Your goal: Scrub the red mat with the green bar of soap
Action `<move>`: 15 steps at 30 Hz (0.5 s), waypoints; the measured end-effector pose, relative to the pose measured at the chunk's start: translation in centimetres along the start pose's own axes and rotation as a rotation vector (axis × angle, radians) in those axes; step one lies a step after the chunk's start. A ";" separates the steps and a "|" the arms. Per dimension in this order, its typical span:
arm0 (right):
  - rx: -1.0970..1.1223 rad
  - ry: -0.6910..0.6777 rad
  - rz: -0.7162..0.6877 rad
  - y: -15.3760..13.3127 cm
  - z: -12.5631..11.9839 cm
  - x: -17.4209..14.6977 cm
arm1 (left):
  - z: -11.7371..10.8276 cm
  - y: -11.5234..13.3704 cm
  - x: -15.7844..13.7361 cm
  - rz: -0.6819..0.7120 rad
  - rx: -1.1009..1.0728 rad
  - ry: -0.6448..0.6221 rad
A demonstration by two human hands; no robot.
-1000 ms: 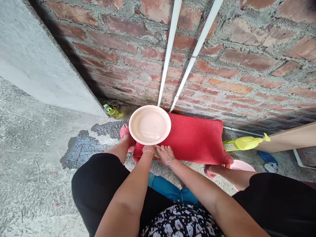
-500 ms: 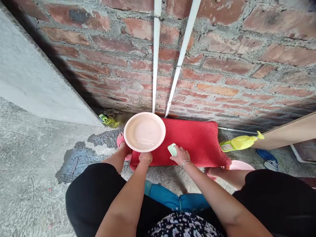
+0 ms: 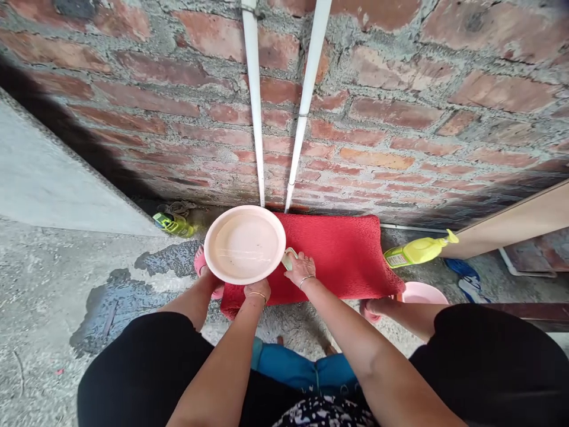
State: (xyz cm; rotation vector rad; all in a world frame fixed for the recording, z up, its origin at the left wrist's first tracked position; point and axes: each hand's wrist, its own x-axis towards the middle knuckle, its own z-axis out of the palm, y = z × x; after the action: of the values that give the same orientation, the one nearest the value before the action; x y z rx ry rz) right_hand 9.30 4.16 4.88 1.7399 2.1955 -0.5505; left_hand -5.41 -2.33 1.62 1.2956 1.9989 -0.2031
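Note:
A pale pink basin with what looks like shallow clear water and small dark specks is over the left end of a red mat. My left hand is closed at its near rim, fingers partly hidden beneath; whether the basin touches the mat, I cannot tell. My right hand is closed around a small pale green flat object with rounded corners, right beside the basin's right side. Its kind is not clear, and the fingers cover much of it.
A yellow pump bottle is at the mat's right end. Another pink basin sits on the floor below it. A yellow-green bottle lies left, near a wet patch. Two white pipes run down the brick wall.
My right hand has moved left with the pale green object, from above the mat to the basin's right side. The view has shifted a little; my left hand stays at the rim.

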 end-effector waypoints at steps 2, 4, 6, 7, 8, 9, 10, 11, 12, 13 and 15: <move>-0.009 0.005 0.027 2.5 0.0 -0.9 | -0.2 0.2 -0.3 0.012 0.077 0.003; -0.008 0.009 0.086 5.7 0.1 -2.1 | -0.2 0.3 -0.8 0.010 0.137 -0.023; 0.002 0.011 0.146 9.4 0.3 -3.6 | -0.3 0.5 -1.3 0.008 0.166 -0.065; 0.010 0.018 0.183 11.5 0.5 -4.4 | -0.3 0.6 -1.5 0.013 0.178 -0.081; 0.023 0.026 0.235 13.6 0.7 -5.3 | -0.4 0.7 -1.8 0.022 0.186 -0.089; 0.044 0.038 0.302 15.7 0.8 -6.2 | -0.5 0.9 -2.0 0.034 0.195 -0.091; 0.076 0.055 0.382 17.8 1.1 -7.0 | -0.6 1.0 -2.2 0.047 0.207 -0.090; 0.125 0.078 0.474 19.8 1.3 -7.8 | -0.7 1.2 -2.4 0.057 0.220 -0.085; 0.188 0.106 0.575 21.6 1.5 -8.5 | -0.9 1.4 -2.6 0.065 0.232 -0.076; 0.266 0.140 0.671 23.1 1.8 -8.9 | -1.0 1.6 -2.8 0.071 0.245 -0.068; 0.445 0.254 0.762 25.1 2.5 -9.2 | -1.1 2.1 -3.2 0.076 0.266 -0.055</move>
State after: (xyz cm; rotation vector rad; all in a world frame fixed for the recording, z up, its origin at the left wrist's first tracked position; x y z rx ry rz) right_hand 35.77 0.10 3.82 2.7913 1.3951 -0.6645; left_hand -3.48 -3.05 5.03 1.5117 1.9195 -0.4766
